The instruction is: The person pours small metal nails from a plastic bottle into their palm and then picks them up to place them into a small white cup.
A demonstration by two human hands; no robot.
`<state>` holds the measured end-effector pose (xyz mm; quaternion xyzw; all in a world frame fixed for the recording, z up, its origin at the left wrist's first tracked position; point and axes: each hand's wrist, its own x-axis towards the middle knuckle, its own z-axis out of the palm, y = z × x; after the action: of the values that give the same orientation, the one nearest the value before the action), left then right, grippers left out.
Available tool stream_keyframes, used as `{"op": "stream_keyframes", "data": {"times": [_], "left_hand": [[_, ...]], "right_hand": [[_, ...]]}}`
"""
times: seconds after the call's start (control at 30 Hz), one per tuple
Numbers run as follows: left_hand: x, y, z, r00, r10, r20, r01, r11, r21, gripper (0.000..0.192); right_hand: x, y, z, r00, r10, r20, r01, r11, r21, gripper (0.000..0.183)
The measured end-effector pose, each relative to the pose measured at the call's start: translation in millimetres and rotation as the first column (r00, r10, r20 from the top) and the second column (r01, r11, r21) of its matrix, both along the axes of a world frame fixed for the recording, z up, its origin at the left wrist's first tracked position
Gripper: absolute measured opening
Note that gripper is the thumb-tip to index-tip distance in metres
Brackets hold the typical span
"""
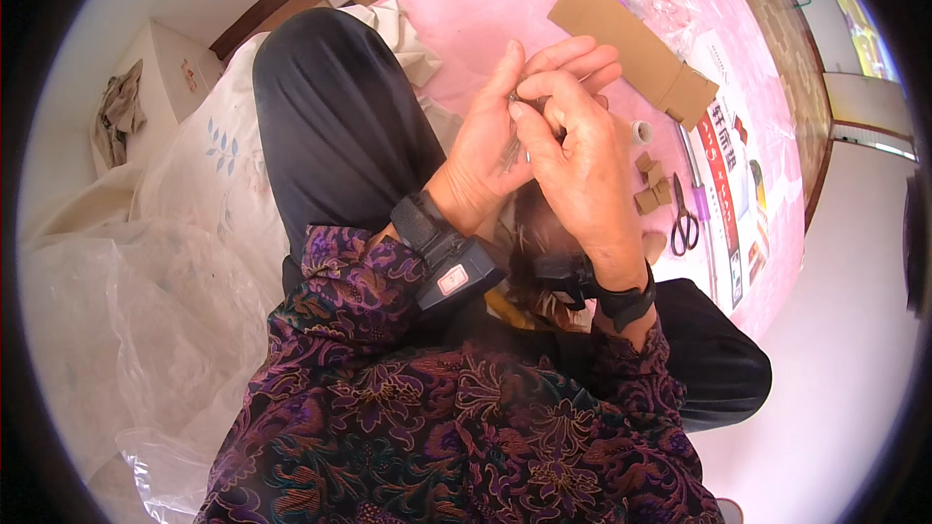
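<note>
My left hand (470,142) is turned palm up, its fingers spread and pointing away from me. A small bunch of thin metal pieces (512,154), like pins or small nails, lies in its palm. Over that palm, my right hand (586,160) pinches a small metal piece (514,97) between thumb and forefinger. Its exact shape is mostly hidden by the fingers. Below the hands, in my lap, is a brown feathery bundle (526,233), partly covered by the right wrist. Something yellow (510,311) shows beneath it.
On the pink sheet (466,7) at right lie a cardboard strip (626,51), small cardboard pieces (653,185), a white tape roll (641,132) and black-handled scissors (684,229). A printed sheet (717,160) and clear plastic bag (662,11) lie beyond. Plastic film (145,327) spreads at left.
</note>
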<state>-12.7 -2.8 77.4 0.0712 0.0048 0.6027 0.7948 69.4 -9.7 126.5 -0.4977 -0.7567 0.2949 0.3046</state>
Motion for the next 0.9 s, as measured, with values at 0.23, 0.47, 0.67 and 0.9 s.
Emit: {"op": "stream_keyframes", "data": {"times": [0.23, 0.47, 0.67, 0.9], "left_hand": [[2, 0, -1, 0.999, -0.004, -0.032, 0.003, 1.000, -0.022, 0.059], [4, 2, -4, 0.999, 0.005, -0.045, -0.007, 0.999, -0.038, 0.057], [4, 2, -1, 0.994, 0.024, -0.105, -0.026, 0.999, -0.025, 0.055], [-3, 7, -9, 0.965, -0.010, 0.261, 0.044, 0.991, -0.124, 0.052]], "right_hand": [[5, 6, 5, 1.000, 0.012, 0.017, -0.009, 0.983, -0.182, 0.011], [7, 7, 0, 0.997, -0.006, -0.081, -0.009, 0.983, -0.185, 0.003], [9, 10, -7, 0.999, 0.023, 0.033, -0.023, 1.000, -0.004, 0.010], [16, 19, -1, 0.706, -0.228, -0.670, -0.191, 0.850, -0.491, 0.014]]}}
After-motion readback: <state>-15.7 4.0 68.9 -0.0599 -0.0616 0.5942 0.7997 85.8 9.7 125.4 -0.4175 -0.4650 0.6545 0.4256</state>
